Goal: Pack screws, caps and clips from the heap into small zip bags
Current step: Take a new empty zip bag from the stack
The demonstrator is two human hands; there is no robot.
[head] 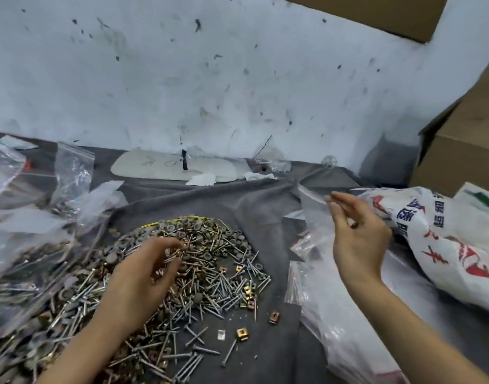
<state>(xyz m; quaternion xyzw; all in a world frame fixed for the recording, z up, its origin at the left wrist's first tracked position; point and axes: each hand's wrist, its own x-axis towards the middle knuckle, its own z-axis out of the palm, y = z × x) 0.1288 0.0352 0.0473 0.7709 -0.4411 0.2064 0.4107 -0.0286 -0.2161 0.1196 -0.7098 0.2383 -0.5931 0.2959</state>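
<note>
Gathering step: the left hand (143, 275) digs into the heap (210, 273) on the cloth-covered bench (265, 209), its grip curled round a few copper screws (177, 248). The right hand (357, 236) hovers at a clear zip bag (312, 206) — whether its loosely bent grip pinches the lip, I cannot tell. Next, probably: hold the mouth open and drop the screws in.

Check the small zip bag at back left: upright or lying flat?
Upright: the zip bag stands with its mouth edge uppermost beside the filled bags; whether it is sealed, cannot tell.

bare cloth (265, 209) open between heap (210, 273) and bags (334, 328).
</note>
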